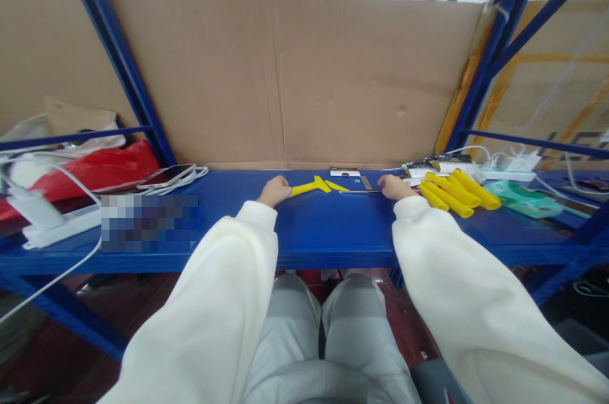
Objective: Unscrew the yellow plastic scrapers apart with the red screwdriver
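Observation:
My left hand (275,191) is closed around the handle of a yellow scraper (307,188), whose flared head points right. Just beyond that head a separate small yellow piece (337,186) lies on the blue table. Closed too, my right hand (396,188) grips a screwdriver (359,193); its thin metal shaft points left toward the yellow parts, and most of its handle is hidden by my fingers. Between the hands, a small flat metal blade (366,182) rests near a little white-and-black box (345,172).
Several yellow handles (450,193) are piled right of my right hand, before dark boxes (447,165) and a green packet (523,198). On the left lie a white power strip (66,223), a red bag (104,169) and a cable (174,181). Cardboard (285,80) stands behind.

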{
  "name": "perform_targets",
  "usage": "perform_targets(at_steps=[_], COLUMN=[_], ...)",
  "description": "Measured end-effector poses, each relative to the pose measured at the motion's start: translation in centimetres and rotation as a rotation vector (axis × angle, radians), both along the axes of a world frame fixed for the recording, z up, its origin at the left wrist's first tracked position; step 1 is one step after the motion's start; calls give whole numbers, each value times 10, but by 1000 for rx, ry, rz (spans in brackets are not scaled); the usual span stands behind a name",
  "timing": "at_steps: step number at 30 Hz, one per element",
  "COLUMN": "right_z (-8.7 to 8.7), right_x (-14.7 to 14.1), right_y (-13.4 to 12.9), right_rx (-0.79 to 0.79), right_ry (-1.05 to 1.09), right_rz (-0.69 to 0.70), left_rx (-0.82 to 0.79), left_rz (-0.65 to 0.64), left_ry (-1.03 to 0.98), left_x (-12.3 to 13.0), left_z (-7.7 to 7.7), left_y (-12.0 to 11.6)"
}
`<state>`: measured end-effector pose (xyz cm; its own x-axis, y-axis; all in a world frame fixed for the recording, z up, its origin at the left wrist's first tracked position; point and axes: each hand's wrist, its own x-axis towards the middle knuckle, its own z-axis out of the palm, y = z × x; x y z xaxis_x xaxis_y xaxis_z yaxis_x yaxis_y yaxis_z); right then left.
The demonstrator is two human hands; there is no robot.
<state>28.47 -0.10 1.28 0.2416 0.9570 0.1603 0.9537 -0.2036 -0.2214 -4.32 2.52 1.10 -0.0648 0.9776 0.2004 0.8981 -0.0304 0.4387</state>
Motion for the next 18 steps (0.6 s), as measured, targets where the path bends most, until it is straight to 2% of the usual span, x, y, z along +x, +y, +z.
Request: perform_targets(at_steps=[9,16,18], right_z=[-2,-5,-6], right_x=[-6,-16,-18], right_y=[5,24,29], right_rx=[79,-2,34], right_ry=[65,59,76], right_rz=[14,18,15], left_rx=[35,72,71], left_rz=[-27,-159,-179], left_ry=[112,147,181], left_x=[8,43,55], left_z=[4,-1,-3], left_y=[-13,-18,-20])
